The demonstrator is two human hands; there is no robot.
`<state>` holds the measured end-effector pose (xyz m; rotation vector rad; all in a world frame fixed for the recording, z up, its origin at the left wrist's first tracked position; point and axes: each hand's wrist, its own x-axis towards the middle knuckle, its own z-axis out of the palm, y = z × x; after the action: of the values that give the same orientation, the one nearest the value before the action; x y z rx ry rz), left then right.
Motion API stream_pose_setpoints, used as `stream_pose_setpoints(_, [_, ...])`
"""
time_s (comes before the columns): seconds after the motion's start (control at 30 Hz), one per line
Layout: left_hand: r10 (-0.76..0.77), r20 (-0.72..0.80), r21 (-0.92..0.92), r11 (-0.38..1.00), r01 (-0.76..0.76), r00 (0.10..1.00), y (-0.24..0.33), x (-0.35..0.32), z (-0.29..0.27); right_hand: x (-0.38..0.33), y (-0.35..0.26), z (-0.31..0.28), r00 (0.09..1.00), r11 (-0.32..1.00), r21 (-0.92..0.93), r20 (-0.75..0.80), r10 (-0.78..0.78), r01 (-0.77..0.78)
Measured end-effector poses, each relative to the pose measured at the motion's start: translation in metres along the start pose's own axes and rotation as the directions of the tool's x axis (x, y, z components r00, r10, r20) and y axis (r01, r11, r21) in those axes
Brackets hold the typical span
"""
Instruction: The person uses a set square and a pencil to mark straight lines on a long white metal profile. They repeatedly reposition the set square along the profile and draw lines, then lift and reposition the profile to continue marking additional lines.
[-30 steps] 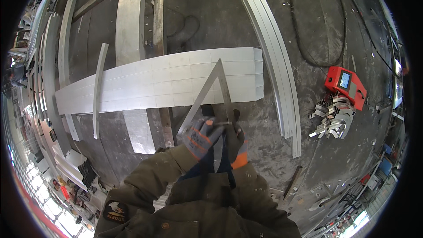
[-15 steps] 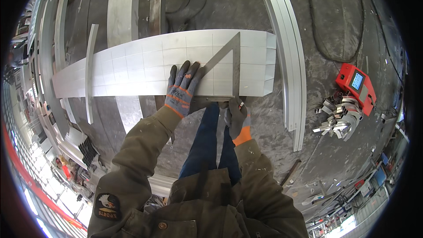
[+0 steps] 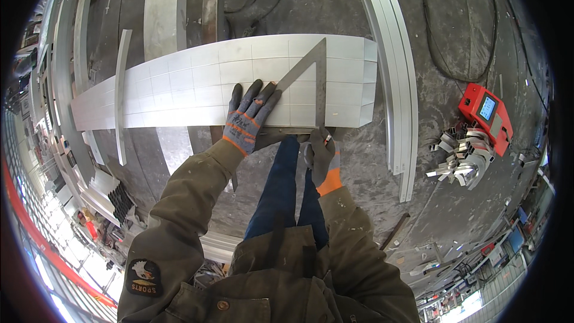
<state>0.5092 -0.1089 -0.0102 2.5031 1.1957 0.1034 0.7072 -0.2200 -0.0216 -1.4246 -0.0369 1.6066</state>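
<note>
Several silver square metal tubes (image 3: 197,78) lie side by side as one wide panel, with thin cross lines on the faces. A metal triangular set square (image 3: 321,84) rests on the panel's right part, its base along the near edge. My left hand (image 3: 248,116), in a grey and orange glove, lies with fingers spread on the panel and against the lower end of the square's slanted arm. At the near edge, by the foot of the upright arm, my gloved right hand (image 3: 323,152) is closed around a thin pen-like thing, mostly hidden by the fingers.
A narrow metal strip (image 3: 121,96) crosses the panel's left part. Long metal profiles (image 3: 394,78) stand right of it. Farther right are a red machine with a screen (image 3: 487,113), a heap of metal offcuts (image 3: 469,158) and a black cable (image 3: 427,36) on the floor.
My right hand has shifted slightly up and to the right by the foot of the set square. My left hand stays on the panel, and the whole view has shifted a little.
</note>
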Motion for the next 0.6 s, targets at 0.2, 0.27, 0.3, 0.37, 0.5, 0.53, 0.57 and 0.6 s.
stream_pose_setpoints(0.2, [-0.002, -0.006, 0.005, 1.0, 0.002, 1.0, 0.001, 0.0, 0.001, -0.002, -0.003, -0.001, 1.0, 1.0, 0.009, -0.009, 0.016, -0.016])
stream_pose_setpoints(0.27, [-0.007, 0.006, 0.018, 1.0, 0.007, 1.0, 0.0, 0.0, 0.002, -0.001, -0.002, -0.002, 0.999, 0.999, 0.031, -0.017, 0.031, -0.031])
stream_pose_setpoints(0.3, [-0.012, 0.019, 0.029, 1.0, 0.011, 1.0, 0.0, 0.0, 0.002, 0.0, 0.0, -0.003, 0.999, 0.998, 0.046, -0.015, 0.038, -0.037])
stream_pose_setpoints(0.37, [-0.019, 0.032, 0.039, 0.999, 0.018, 0.999, 0.0, -0.001, 0.003, 0.002, 0.004, -0.006, 0.999, 0.997, 0.07, -0.016, 0.046, -0.045])
stream_pose_setpoints(0.5, [-0.025, 0.031, 0.044, 0.999, 0.023, 0.999, -0.001, -0.002, 0.006, 0.005, 0.01, -0.01, 0.997, 0.993, 0.097, -0.022, 0.071, -0.069])
stream_pose_setpoints(0.53, [-0.025, 0.027, 0.045, 0.999, 0.023, 0.999, -0.001, -0.002, 0.006, 0.005, 0.011, -0.01, 0.996, 0.992, 0.103, -0.023, 0.081, -0.079])
stream_pose_setpoints(0.57, [-0.025, 0.03, 0.052, 0.998, 0.024, 0.999, -0.001, -0.002, 0.007, 0.005, 0.01, -0.01, 0.996, 0.992, 0.101, -0.032, 0.081, -0.077])
stream_pose_setpoints(0.6, [-0.025, 0.03, 0.057, 0.998, 0.023, 0.999, -0.001, -0.002, 0.007, 0.005, 0.01, -0.01, 0.996, 0.992, 0.099, -0.04, 0.08, -0.076])
